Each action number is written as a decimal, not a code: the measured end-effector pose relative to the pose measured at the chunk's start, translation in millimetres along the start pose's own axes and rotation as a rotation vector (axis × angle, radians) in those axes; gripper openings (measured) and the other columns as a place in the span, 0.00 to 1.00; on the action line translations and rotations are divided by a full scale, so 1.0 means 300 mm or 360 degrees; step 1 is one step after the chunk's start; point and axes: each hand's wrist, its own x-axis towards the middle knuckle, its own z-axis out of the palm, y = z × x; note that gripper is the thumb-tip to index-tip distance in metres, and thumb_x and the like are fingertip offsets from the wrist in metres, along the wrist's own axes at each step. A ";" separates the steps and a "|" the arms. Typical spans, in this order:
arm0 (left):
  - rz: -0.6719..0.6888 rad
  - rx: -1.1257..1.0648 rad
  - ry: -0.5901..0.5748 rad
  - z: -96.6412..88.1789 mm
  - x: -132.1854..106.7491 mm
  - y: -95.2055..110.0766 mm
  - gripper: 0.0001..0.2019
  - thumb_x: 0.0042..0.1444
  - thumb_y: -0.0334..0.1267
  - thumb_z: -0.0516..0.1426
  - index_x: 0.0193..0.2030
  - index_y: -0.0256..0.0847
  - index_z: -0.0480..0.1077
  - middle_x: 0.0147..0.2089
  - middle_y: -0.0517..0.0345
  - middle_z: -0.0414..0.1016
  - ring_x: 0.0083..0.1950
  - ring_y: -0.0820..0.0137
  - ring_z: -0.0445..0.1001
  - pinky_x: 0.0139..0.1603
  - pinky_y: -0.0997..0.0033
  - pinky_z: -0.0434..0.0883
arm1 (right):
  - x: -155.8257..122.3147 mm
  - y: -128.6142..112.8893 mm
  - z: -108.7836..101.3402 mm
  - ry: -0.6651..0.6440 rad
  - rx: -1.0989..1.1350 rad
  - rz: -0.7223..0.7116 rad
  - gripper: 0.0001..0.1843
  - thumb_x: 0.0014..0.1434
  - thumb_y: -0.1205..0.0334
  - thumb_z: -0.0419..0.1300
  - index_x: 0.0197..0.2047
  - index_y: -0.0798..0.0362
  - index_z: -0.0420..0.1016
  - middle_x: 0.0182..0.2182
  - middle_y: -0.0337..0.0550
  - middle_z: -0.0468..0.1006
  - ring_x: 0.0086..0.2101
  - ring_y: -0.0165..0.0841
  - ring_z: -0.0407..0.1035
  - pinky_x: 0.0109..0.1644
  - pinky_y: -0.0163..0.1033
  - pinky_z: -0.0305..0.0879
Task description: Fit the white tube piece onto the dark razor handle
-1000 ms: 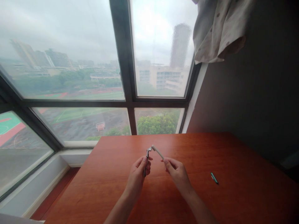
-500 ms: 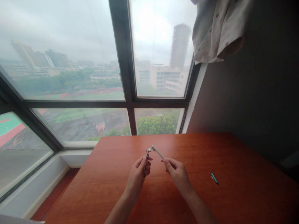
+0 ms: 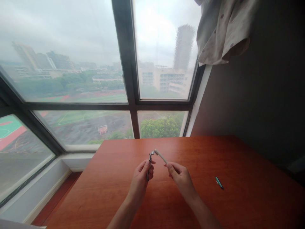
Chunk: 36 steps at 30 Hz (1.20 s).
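My left hand (image 3: 142, 173) is closed around the dark handle of what looks like a razor (image 3: 150, 156), held upright with its shiny metal head at the top. Between the thumb and fingers of my right hand (image 3: 179, 173) is a pale toothbrush (image 3: 162, 157), slanting up to the left. Its brush head meets or nearly meets the metal head; I cannot tell whether they touch. Both things are held above the table. My fingers hide the lower part of each handle.
A small, slim green and dark object (image 3: 219, 183) lies on the reddish-brown wooden table (image 3: 107, 190), right of my right hand. Large windows with dark frames (image 3: 128, 105) stand behind the table's far edge. A light garment (image 3: 221, 35) hangs at the upper right, beside a dark wall.
Hardly anything differs. Both hands keep their hold and place, with the toothbrush head shifted very slightly at the metal head.
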 end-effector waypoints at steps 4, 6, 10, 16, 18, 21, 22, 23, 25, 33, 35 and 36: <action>-0.0003 -0.0015 -0.0020 -0.002 -0.001 -0.002 0.16 0.48 0.48 0.63 0.33 0.34 0.74 0.23 0.63 0.61 0.24 0.78 0.56 0.23 0.78 0.55 | -0.001 -0.002 -0.001 0.0010 -0.0021 -0.0002 0.26 0.59 0.42 0.53 0.33 0.57 0.80 0.19 0.37 0.66 0.23 0.29 0.61 0.25 0.32 0.53; -0.0008 -0.0018 -0.0028 -0.004 -0.001 -0.003 0.16 0.48 0.48 0.63 0.33 0.34 0.74 0.23 0.63 0.61 0.24 0.78 0.56 0.23 0.78 0.55 | -0.001 -0.003 -0.002 0.0012 -0.0027 -0.0008 0.26 0.59 0.42 0.53 0.33 0.57 0.80 0.19 0.37 0.66 0.23 0.29 0.61 0.25 0.32 0.53; -0.0006 -0.0025 -0.0033 -0.006 0.000 -0.004 0.16 0.48 0.48 0.63 0.33 0.35 0.73 0.24 0.63 0.61 0.24 0.78 0.56 0.24 0.78 0.54 | -0.001 -0.004 -0.002 -0.0022 -0.0019 -0.0002 0.26 0.60 0.43 0.53 0.35 0.58 0.79 0.20 0.37 0.65 0.23 0.29 0.60 0.25 0.32 0.52; -0.0012 -0.0032 -0.0054 -0.005 0.000 0.000 0.17 0.48 0.48 0.63 0.33 0.34 0.73 0.22 0.64 0.59 0.23 0.79 0.54 0.23 0.78 0.53 | 0.002 0.001 -0.002 -0.0028 -0.0006 0.0000 0.26 0.60 0.43 0.53 0.33 0.59 0.79 0.19 0.37 0.63 0.22 0.28 0.58 0.24 0.32 0.50; -0.0009 -0.0030 -0.0061 -0.006 0.001 0.001 0.17 0.48 0.49 0.63 0.33 0.34 0.73 0.22 0.64 0.59 0.23 0.79 0.55 0.23 0.78 0.53 | 0.000 -0.001 -0.004 -0.0059 0.0006 0.0005 0.26 0.60 0.43 0.53 0.35 0.59 0.79 0.19 0.36 0.62 0.22 0.28 0.57 0.24 0.32 0.50; -0.0010 -0.0041 -0.0072 -0.007 0.002 0.001 0.18 0.47 0.49 0.63 0.33 0.34 0.73 0.22 0.65 0.59 0.23 0.79 0.54 0.23 0.78 0.52 | -0.004 -0.005 -0.007 -0.0084 0.0001 -0.0008 0.25 0.61 0.44 0.52 0.36 0.59 0.79 0.20 0.36 0.62 0.22 0.28 0.58 0.24 0.32 0.50; -0.0012 -0.0047 -0.0077 -0.008 0.003 0.001 0.17 0.47 0.49 0.63 0.33 0.34 0.73 0.22 0.65 0.59 0.22 0.79 0.54 0.23 0.78 0.51 | -0.004 -0.006 -0.008 -0.0074 -0.0016 -0.0018 0.25 0.61 0.45 0.52 0.36 0.58 0.79 0.20 0.36 0.62 0.22 0.28 0.58 0.24 0.32 0.51; -0.0016 -0.0051 -0.0083 -0.008 0.003 0.000 0.17 0.48 0.49 0.63 0.33 0.34 0.73 0.21 0.65 0.59 0.22 0.79 0.53 0.22 0.78 0.51 | -0.005 -0.006 -0.009 -0.0058 -0.0042 -0.0031 0.25 0.61 0.45 0.52 0.36 0.58 0.79 0.20 0.36 0.63 0.23 0.28 0.59 0.25 0.32 0.51; -0.0023 -0.0055 -0.0094 -0.008 0.003 -0.001 0.17 0.48 0.49 0.63 0.33 0.34 0.73 0.21 0.65 0.59 0.22 0.79 0.53 0.22 0.78 0.51 | -0.005 -0.006 -0.009 -0.0017 -0.0105 -0.0060 0.25 0.61 0.45 0.52 0.33 0.58 0.79 0.20 0.37 0.64 0.23 0.29 0.60 0.25 0.32 0.53; -0.0030 -0.0055 -0.0082 -0.014 0.008 -0.006 0.18 0.47 0.49 0.64 0.32 0.33 0.73 0.21 0.65 0.57 0.22 0.80 0.52 0.22 0.78 0.49 | -0.001 -0.003 -0.008 0.0078 -0.0199 -0.0098 0.24 0.61 0.46 0.52 0.37 0.58 0.81 0.20 0.38 0.67 0.24 0.30 0.63 0.27 0.32 0.56; -0.0024 -0.0054 -0.0078 -0.016 0.010 -0.006 0.18 0.47 0.49 0.64 0.32 0.33 0.73 0.21 0.65 0.58 0.22 0.80 0.52 0.22 0.78 0.49 | -0.001 -0.005 -0.007 0.0078 -0.0176 -0.0089 0.24 0.61 0.46 0.52 0.37 0.58 0.81 0.20 0.38 0.67 0.23 0.30 0.63 0.27 0.32 0.56; -0.0020 -0.0053 -0.0077 -0.017 0.010 -0.007 0.17 0.47 0.49 0.64 0.32 0.33 0.73 0.21 0.65 0.58 0.22 0.80 0.53 0.22 0.78 0.49 | -0.002 -0.007 -0.006 0.0066 -0.0158 -0.0086 0.25 0.61 0.46 0.52 0.37 0.58 0.81 0.20 0.38 0.66 0.23 0.30 0.62 0.27 0.32 0.55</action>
